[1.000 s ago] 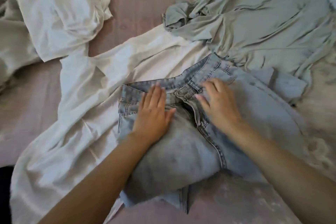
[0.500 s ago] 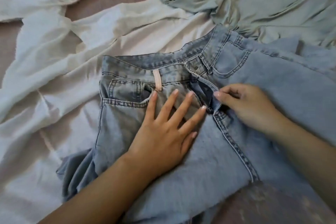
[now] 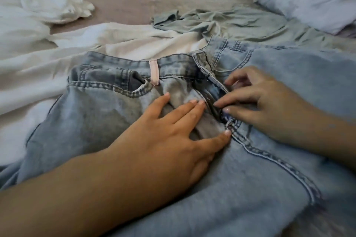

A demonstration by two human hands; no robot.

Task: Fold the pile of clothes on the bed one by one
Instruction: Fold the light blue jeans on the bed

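Fingers of the right hand [image 3: 269, 102] pinch the open zipper fly [image 3: 215, 106] of the jeans [image 3: 250, 179]; the left hand [image 3: 173, 132] lies flat, fingers spread, pressing the denim just beside it. A second ago both palms smoothed the waistband; now the right has curled onto the fly, so closing it likely precedes folding. Beyond the fingers lie the white garment [image 3: 134, 44] and grey-green top [image 3: 240, 25], unfolded on the bed [image 3: 119, 7].

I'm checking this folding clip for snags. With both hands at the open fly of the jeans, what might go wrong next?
The right hand pinches at the zip close to the left hand's fingertips, so skin or cloth might catch. The jeans lie on the white garment, which may drag along when they are folded.
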